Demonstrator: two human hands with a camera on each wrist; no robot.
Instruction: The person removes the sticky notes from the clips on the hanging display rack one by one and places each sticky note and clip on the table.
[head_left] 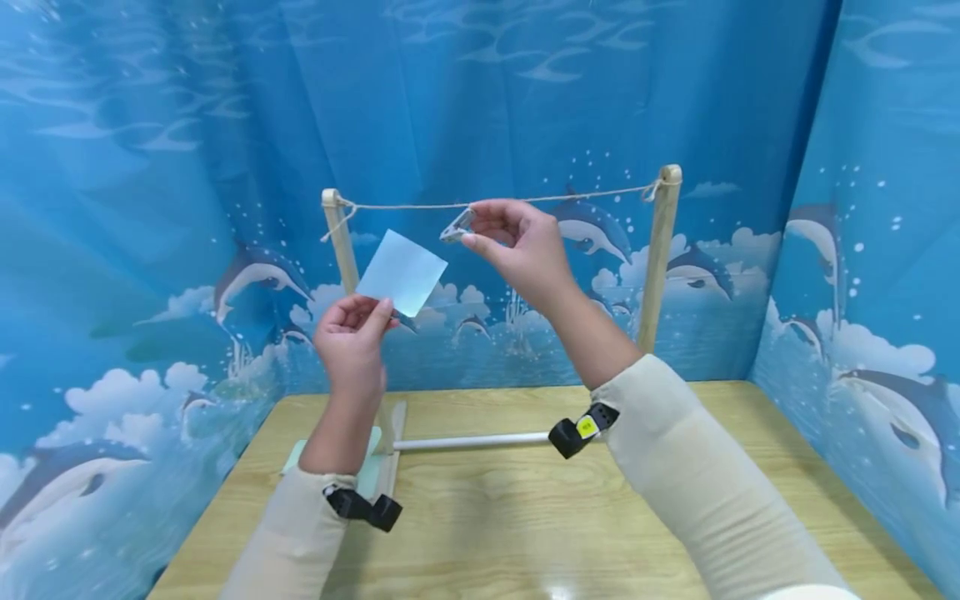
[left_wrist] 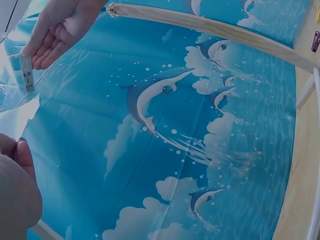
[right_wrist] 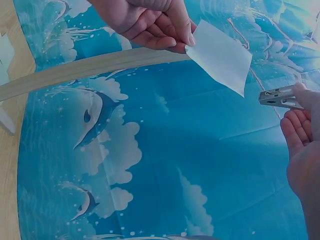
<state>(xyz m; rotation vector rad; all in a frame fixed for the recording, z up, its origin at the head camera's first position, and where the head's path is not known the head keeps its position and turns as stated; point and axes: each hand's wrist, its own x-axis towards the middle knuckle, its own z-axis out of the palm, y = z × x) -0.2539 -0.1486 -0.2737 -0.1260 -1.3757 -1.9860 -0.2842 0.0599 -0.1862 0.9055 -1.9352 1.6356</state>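
A square pale blue paper (head_left: 402,272) is pinched at its lower corner between the thumb and fingers of my left hand (head_left: 351,340). My right hand (head_left: 527,250) holds a grey clothespin (head_left: 457,225) by its handle end, close to the string (head_left: 412,207). The right wrist view shows the clothespin (right_wrist: 280,97) pointing toward the paper (right_wrist: 221,57), with a gap between them. Strung between two wooden posts, the string passes just above the paper and behind my right fingers.
The left post (head_left: 341,242) and right post (head_left: 660,258) rise from a frame with a white crossbar (head_left: 472,442) on the wooden table (head_left: 525,517). Pale green papers (head_left: 369,477) lie by the left base. A blue dolphin curtain (head_left: 450,100) hangs behind.
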